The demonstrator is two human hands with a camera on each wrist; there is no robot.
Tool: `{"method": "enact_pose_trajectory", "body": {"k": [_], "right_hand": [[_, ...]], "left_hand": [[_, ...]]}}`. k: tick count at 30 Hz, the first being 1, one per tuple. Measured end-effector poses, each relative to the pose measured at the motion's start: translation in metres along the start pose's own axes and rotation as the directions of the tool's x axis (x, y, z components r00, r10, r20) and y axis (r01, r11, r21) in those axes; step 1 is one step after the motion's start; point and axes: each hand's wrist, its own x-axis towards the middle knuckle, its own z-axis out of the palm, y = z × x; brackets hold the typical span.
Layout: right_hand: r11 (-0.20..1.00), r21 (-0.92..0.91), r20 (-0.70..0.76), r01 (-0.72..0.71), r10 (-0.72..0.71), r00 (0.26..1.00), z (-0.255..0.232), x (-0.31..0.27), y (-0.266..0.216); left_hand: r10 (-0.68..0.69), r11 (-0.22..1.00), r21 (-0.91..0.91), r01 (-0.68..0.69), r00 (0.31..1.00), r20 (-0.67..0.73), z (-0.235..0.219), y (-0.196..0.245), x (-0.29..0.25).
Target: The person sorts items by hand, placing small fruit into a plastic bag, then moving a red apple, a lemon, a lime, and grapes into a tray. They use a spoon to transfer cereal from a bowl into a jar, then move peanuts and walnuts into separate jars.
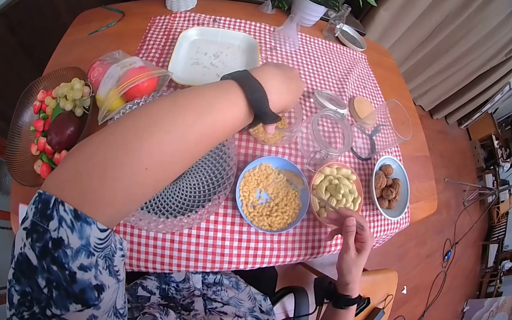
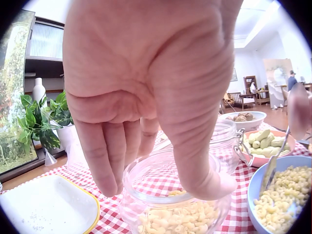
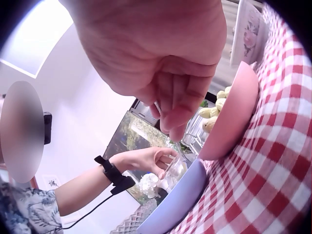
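My left hand (image 1: pixel 277 88) reaches across to a clear glass jar (image 2: pixel 127 207) partly filled with macaroni (image 2: pixel 180 218). In the left wrist view its thumb lies along the near side of the jar's rim and the fingers come down the other side, gripping it. My right hand (image 1: pixel 356 246) pinches the handle of a metal spoon (image 2: pixel 268 176). The spoon's head dips into the macaroni in a light blue bowl (image 1: pixel 268 228), which stands just in front of the jar. In the right wrist view the curled fingers hide most of the spoon.
Right of the blue bowl stand a pink bowl of peanuts (image 1: pixel 337 187) and a bowl of walnuts (image 1: pixel 388 187). An open clip-top jar (image 1: pixel 328 131) is beside the macaroni jar. A white tray (image 1: pixel 210 49), a large glass bowl (image 1: pixel 196 187) and a fruit dish (image 1: pixel 21 149) lie leftward.
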Motion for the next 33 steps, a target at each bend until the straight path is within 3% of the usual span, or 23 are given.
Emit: {"method": "enact_pose_trajectory", "body": {"k": [8, 14, 20, 23, 28, 30, 33], "right_hand": [[0.932, 0.205, 0.021, -0.299, 0.301, 0.953, 0.015, -0.006, -0.004], [0.846, 0.409, -0.021, -0.341, 0.382, 0.924, 0.006, 0.006, 0.001], [0.865, 0.44, -0.07, -0.242, 0.302, 0.951, 0.002, 0.034, -0.015], [0.908, 0.402, -0.137, -0.119, 0.188, 0.973, 0.002, 0.058, -0.026], [0.946, 0.324, -0.201, -0.013, 0.082, 0.976, 0.032, 0.086, -0.044], [0.994, 0.099, -0.13, 0.047, -0.034, 0.991, 0.05, 0.088, -0.053], [0.989, 0.023, -0.072, 0.148, -0.147, 0.987, 0.058, 0.079, -0.055]], "left_hand": [[-0.003, 1.0, 0.0, 0.003, 1.0, -0.011, 0.001, 0.0, 0.002], [-0.004, 1.0, -0.01, 0.004, 1.0, -0.024, 0.001, -0.001, 0.001], [0.022, 1.0, 0.017, -0.022, 1.0, -0.021, 0.004, -0.003, 0.003], [-0.019, 1.0, -0.014, 0.019, 1.0, -0.017, 0.004, -0.003, 0.004], [0.006, 1.0, -0.002, -0.006, 0.998, -0.067, 0.008, -0.006, 0.006], [0.006, 1.0, -0.002, -0.006, 0.999, -0.05, 0.006, -0.006, 0.006], [0.011, 1.0, -0.011, -0.012, 0.999, -0.05, 0.003, -0.002, -0.001]]}}
